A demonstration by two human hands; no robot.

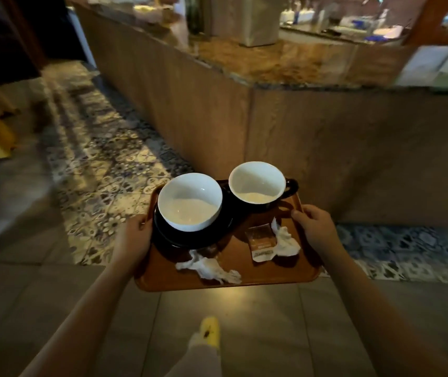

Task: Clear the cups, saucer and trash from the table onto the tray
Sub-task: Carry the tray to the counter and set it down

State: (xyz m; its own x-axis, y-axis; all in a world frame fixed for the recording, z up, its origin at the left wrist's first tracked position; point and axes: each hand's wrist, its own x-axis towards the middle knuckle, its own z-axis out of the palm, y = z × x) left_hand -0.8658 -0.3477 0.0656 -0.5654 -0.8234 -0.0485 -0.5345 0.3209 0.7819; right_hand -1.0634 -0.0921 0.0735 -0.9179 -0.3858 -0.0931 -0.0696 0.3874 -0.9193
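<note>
I carry a brown tray (pixel 244 278) in front of me above the floor. My left hand (pixel 133 235) grips its left edge and my right hand (pixel 316 227) grips its right edge. On the tray's left a cup (pixel 190 202), white inside, stands on a black saucer (pixel 179 238). A second black cup (pixel 258 187) with a handle stands at the far right. A torn sugar packet (pixel 261 244) and a crumpled napkin (pixel 285 240) lie near my right hand. Another crumpled napkin (pixel 209 268) lies at the near edge.
A wooden counter (pixel 285 126) with a stone top stands straight ahead and runs off to the left, with containers on it. Patterned floor tiles (pixel 103 164) lie left of it, plain grey tiles under me. My foot in a yellow shoe (pixel 209 330) shows below the tray.
</note>
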